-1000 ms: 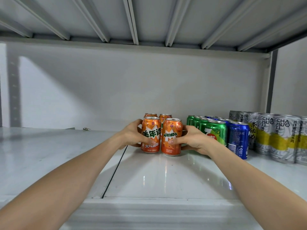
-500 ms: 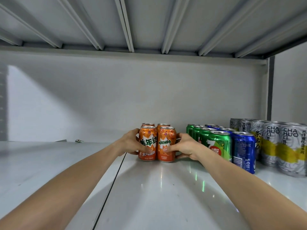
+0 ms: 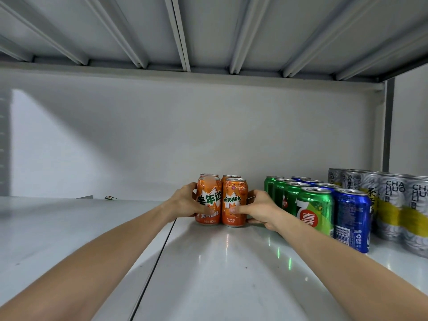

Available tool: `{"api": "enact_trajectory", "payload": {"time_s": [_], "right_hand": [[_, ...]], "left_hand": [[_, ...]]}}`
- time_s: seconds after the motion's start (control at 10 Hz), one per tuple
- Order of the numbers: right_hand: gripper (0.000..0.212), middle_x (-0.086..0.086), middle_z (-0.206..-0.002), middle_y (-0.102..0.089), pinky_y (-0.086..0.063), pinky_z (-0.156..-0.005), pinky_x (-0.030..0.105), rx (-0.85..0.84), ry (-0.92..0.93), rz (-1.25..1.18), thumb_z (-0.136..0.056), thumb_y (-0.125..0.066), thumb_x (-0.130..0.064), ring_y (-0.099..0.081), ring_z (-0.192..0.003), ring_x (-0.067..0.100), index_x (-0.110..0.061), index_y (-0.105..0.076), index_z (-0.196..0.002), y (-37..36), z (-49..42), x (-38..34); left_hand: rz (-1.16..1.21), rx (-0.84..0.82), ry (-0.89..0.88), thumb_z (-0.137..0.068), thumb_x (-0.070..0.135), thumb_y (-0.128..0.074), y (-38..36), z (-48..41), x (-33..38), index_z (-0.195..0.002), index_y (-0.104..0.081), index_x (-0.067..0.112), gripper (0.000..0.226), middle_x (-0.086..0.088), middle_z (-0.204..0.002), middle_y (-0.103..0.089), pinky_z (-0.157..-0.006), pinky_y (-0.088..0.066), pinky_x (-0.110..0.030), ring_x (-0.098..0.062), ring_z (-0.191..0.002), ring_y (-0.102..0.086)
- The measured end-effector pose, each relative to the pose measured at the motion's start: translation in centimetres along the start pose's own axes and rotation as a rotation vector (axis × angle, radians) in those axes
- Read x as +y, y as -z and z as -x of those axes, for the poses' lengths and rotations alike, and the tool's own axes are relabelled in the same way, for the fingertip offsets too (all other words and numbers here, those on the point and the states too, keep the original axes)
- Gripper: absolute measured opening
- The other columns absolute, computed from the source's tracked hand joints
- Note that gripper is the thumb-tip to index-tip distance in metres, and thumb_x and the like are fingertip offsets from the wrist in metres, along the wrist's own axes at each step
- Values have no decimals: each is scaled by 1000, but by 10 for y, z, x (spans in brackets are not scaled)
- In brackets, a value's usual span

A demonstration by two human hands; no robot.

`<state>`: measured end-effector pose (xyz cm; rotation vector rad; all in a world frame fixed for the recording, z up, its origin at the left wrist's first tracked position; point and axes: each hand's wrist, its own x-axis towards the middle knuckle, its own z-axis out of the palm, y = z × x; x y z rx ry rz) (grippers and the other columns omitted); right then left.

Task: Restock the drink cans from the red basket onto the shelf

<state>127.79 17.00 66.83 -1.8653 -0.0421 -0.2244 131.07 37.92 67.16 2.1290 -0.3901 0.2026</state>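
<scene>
On the white shelf (image 3: pixel 220 274), a small scrap (image 3: pixel 110 198) lies far left by the back wall. My left hand (image 3: pixel 185 203) wraps the left orange can (image 3: pixel 208 195) and my right hand (image 3: pixel 261 210) wraps the right orange can (image 3: pixel 234 200). Both cans stand upright and touching, with two more behind. Close on the right stand green cans (image 3: pixel 315 209), blue cans (image 3: pixel 352 218), then silver cans (image 3: pixel 393 205).

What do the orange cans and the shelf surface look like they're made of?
The orange cans: likely thin aluminium, glossy printed skin, bare silver rim on top. The shelf: seemingly painted sheet metal, smooth white gloss; it mirrors the cans' colours.
</scene>
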Motion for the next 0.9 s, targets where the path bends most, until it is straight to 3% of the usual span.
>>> {"api": "enact_trajectory", "payload": {"time_s": [0.3, 0.4, 0.5, 0.7, 0.9], "right_hand": [[67, 10, -125, -61, -53, -91, 54, 73, 40, 39, -65, -89, -12, -59, -114, 30, -14, -50, -120, -6, -1, 8], [72, 9, -127, -60, -52, -94, 50, 94, 73, 121, -66, -89, -19, -59, -114, 28, -13, -50, -126, -7, 1, 7], [70, 9, -131, -57, -49, -93, 35, 161, 127, 278, -74, -84, -24, -57, -118, 26, -9, -46, -131, -6, 9, 3], [69, 13, -123, -60, -50, -74, 34, 362, 243, 606, -84, -72, -42, -63, -104, 30, -8, -38, -134, -5, 41, -8], [72, 12, -138, -50, -44, -95, 45, 406, 394, 939, -89, -60, -49, -48, -125, 32, -13, -28, -143, -7, 81, -16]], "left_hand": [[-93, 90, -30, -72, 23, -85, -8, 4, -2, -139, -43, 18, 80, -4, -119, -59, -92, -53, -37, -20, -105, -57], [-162, 124, -48, -74, 26, -83, -9, 8, 0, -140, -42, 16, 79, -8, -123, -61, -88, -50, -31, -18, -101, -55], [-273, 133, -71, -76, 32, -82, -4, 12, 2, -143, -40, 13, 81, -11, -124, -63, -88, -51, -32, -22, -105, -60], [-719, 250, -202, -82, 51, -70, 10, 36, 8, -145, -36, 11, 82, -14, -132, -55, -93, -48, -42, -31, -118, -54], [-1114, 306, -301, -88, 59, -55, 16, 79, 22, -147, -33, 18, 75, -6, -146, -44, -102, -42, -44, -28, -134, -41]]}}
